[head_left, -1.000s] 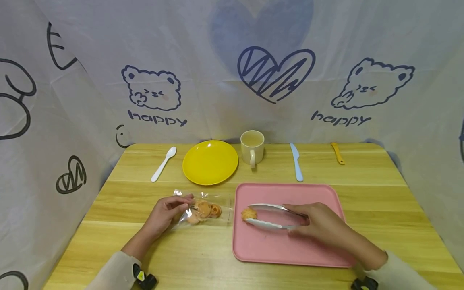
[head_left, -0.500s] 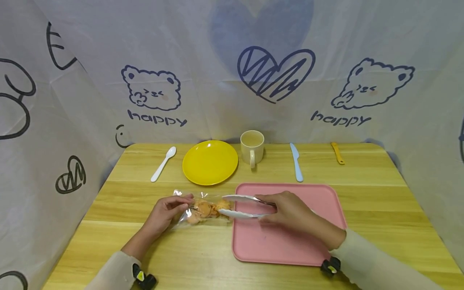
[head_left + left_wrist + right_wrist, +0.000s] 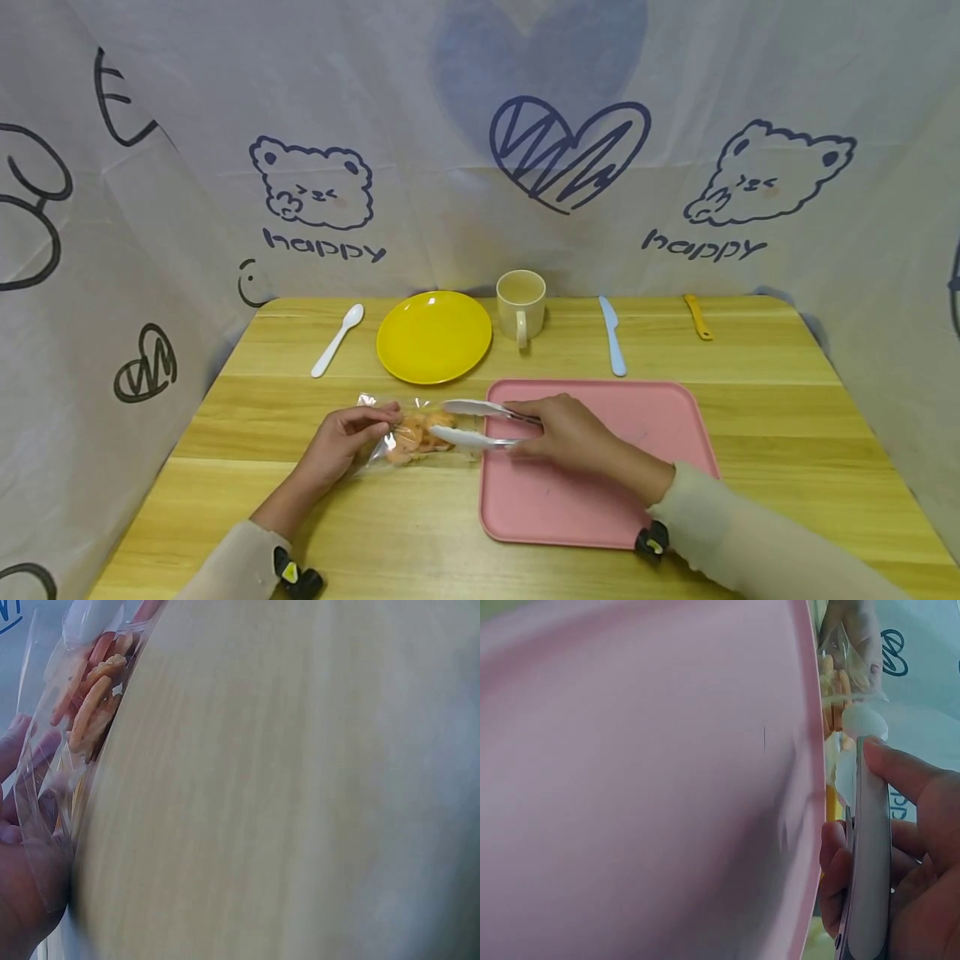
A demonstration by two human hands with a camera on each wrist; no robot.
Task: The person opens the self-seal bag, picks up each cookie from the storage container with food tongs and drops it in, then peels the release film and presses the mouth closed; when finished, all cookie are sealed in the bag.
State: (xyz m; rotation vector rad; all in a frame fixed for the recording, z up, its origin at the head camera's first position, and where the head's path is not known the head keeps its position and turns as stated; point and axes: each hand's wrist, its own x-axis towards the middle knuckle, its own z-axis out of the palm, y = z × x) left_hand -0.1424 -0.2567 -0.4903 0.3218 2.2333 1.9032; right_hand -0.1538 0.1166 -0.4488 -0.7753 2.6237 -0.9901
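My left hand (image 3: 336, 446) pinches the left end of a clear plastic bag (image 3: 467, 458) lying left of the pink tray (image 3: 600, 504). Several round cookies (image 3: 408, 435) are bunched inside; the left wrist view shows these cookies (image 3: 94, 712) through the film. Thumb and fingers of my right hand (image 3: 566, 433) grip a pair of metal tongs (image 3: 870, 885) with white tips. The tongs' two arms are spread apart, and their tips overlap the bag's right end beside the cookies. No cookie shows on the tray.
Behind the bag lies a yellow plate (image 3: 435, 337), with a white spoon (image 3: 337, 342) to its left. A cream mug (image 3: 522, 304), a light blue knife (image 3: 613, 337) and a small yellow-handled utensil (image 3: 698, 317) line the back. A printed cloth (image 3: 420, 167) hangs behind the table.
My right hand has moved left with the tongs, from over the tray to the bag. The cookie between the tips is now among those in the bag. The left hand stays in place.
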